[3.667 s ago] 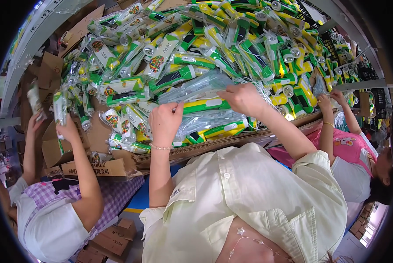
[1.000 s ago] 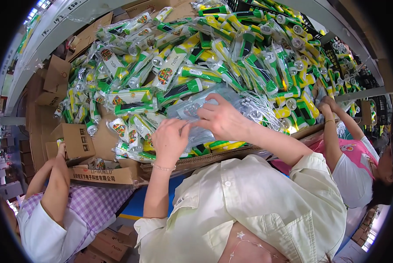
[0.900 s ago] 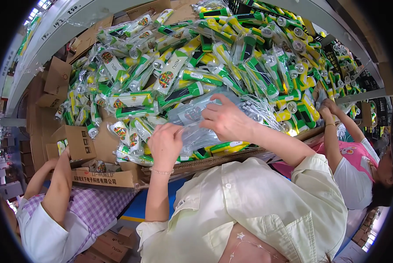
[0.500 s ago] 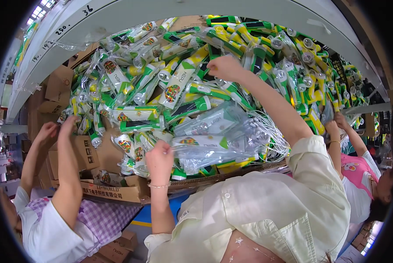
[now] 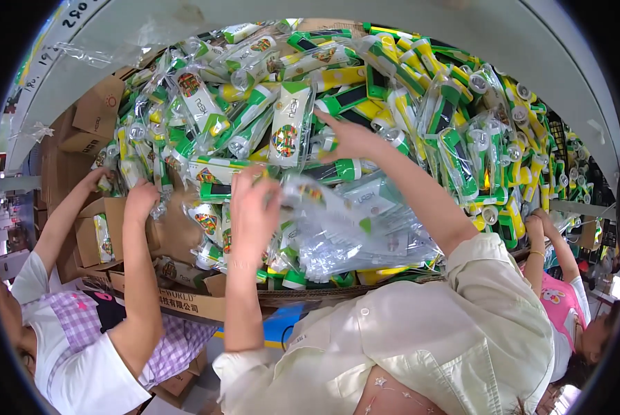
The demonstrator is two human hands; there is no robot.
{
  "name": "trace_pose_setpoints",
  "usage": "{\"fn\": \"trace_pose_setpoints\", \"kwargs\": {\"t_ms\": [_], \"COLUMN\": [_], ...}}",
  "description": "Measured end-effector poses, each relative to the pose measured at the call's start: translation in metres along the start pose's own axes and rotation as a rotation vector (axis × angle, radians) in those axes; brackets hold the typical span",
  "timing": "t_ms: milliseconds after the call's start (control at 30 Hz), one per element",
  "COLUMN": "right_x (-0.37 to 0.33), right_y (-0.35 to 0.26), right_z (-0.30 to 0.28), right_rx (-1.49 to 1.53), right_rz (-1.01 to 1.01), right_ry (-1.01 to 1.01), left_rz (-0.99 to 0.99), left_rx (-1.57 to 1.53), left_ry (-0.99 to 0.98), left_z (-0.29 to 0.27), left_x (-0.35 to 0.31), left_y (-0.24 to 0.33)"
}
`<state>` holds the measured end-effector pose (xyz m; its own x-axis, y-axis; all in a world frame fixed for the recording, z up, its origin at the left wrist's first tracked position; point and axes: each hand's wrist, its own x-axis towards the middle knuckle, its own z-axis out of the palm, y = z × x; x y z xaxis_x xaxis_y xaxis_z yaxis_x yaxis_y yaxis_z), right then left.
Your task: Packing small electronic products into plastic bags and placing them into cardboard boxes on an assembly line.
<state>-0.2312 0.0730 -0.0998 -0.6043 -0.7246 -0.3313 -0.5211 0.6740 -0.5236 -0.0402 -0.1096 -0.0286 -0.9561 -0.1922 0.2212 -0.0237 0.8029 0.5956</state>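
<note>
My left hand (image 5: 253,211) is closed at the left end of a clear printed plastic bag (image 5: 317,200); both are smeared by motion. Below the bag lies a stack of flat clear bags (image 5: 351,245). Farther up and to the right, my right hand (image 5: 355,142) has its thumb and forefinger spread, with nothing visibly held. Just left of it lies a bagged flashlight (image 5: 291,124) with a white and green card. Beyond its fingertips is a green flashlight with a dark panel (image 5: 341,100). Other fingers of that hand are partly hidden.
Green, yellow and white flashlights (image 5: 455,159), many bagged, heap up in a large carton (image 5: 206,304). A grey metal beam (image 5: 310,8) arches across the far side. Co-workers' hands (image 5: 142,197) reach in at left and right (image 5: 537,225). Small brown boxes (image 5: 92,117) stand at left.
My left hand has risen, pulling a plastic bag up from the stack. My right hand has come nearer and its fingers have spread. The left co-worker's hands have shifted.
</note>
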Motion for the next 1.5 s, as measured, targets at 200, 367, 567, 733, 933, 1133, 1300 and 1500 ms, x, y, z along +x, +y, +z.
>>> {"fn": "trace_pose_setpoints", "kwargs": {"t_ms": [200, 367, 567, 733, 933, 1133, 1300, 1500], "right_x": [-0.025, -0.007, 0.006, 0.063, 0.04, -0.037, -0.046, -0.017], "right_y": [-0.011, 0.005, -0.117, -0.21, -0.232, -0.038, -0.023, -0.051], "right_z": [0.005, 0.026, -0.003, 0.082, 0.061, 0.017, 0.025, -0.012], "right_rx": [-0.118, -0.193, 0.085, 0.708, 0.486, -0.095, -0.262, -0.058], "right_rz": [0.181, 0.086, 0.036, -0.228, -0.64, 0.013, -0.186, -0.275], "right_ry": [0.133, 0.326, 0.264, 0.245, 0.372, 0.29, 0.255, 0.266], "left_rz": [-0.093, -0.209, -0.228, -0.324, -0.415, 0.021, 0.315, 0.356], "left_rx": [0.109, -0.096, -0.167, 0.001, -0.009, -0.412, -0.044, 0.254], "left_ry": [-0.158, -0.327, -0.076, -0.007, 0.143, -0.548, -0.493, -0.496], "left_z": [0.08, 0.095, -0.008, -0.091, -0.138, -0.071, 0.023, -0.023], "left_x": [0.081, 0.089, 0.021, -0.003, -0.047, -0.021, 0.014, -0.013], "left_y": [-0.037, -0.052, -0.069, -0.133, -0.16, -0.05, -0.05, -0.083]}}
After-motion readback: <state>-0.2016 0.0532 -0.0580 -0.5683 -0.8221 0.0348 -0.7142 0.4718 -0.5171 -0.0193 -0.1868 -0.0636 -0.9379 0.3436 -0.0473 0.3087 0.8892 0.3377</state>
